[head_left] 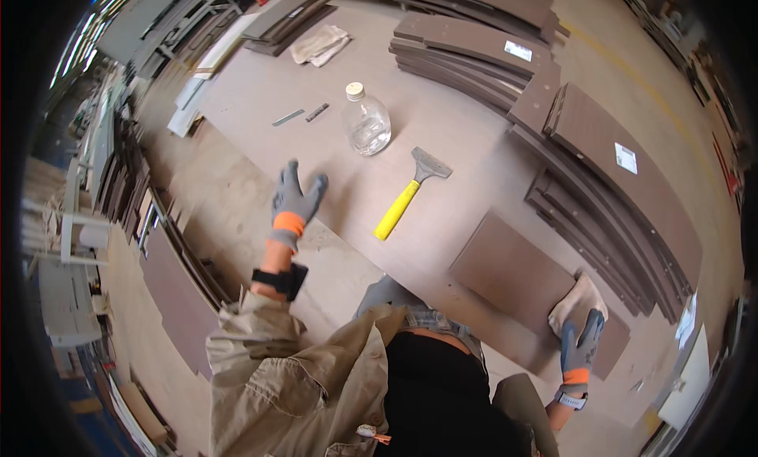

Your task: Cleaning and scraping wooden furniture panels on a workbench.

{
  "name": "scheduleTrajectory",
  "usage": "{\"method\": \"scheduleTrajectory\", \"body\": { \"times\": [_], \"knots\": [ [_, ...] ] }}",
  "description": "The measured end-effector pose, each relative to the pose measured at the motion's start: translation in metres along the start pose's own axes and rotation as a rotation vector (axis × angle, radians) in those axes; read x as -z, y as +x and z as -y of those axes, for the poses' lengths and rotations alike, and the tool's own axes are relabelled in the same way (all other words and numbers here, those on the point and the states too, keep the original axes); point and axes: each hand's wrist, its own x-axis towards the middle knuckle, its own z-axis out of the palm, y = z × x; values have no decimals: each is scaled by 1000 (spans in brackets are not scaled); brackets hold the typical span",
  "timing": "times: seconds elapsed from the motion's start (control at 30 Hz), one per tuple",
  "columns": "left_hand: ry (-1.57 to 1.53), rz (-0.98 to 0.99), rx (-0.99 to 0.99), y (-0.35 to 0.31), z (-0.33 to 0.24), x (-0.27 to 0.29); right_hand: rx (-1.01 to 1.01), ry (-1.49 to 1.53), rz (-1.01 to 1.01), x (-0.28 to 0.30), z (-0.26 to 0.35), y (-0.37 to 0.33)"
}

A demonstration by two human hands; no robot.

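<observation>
Grey-gloved right hand (pixel 583 342) clasps a beige fabric cloth (pixel 578 301) at the right end of a flat brown panel (pixel 513 261).
Grey-gloved left hand (pixel 297 195), fingers spread, is empty; better, I think, to keep the cloth flat and press evenly.

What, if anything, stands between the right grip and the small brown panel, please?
The pale cloth does: it lies under the fingers of the right grip, over the right end of the brown panel. Nothing else visible intervenes.
</observation>
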Motion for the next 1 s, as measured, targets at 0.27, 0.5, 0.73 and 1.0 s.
{"method": "scheduleTrajectory", "body": {
  "times": [0.27, 0.5, 0.73, 1.0],
  "knots": [
    [343, 143, -334, 195, 37, -76, 255, 145, -225, -31, 116, -39],
    [380, 391, -327, 250, 27, -111, -289, 126, -23, -37, 138, -111],
    [-64, 699, -69, 233, 54, -97, -222, 160, 7, -72, 165, -106],
    [-744, 1170, -125, 88, 29, -29, 98, 189, 404, -106, 264, -25]
  ]
}}
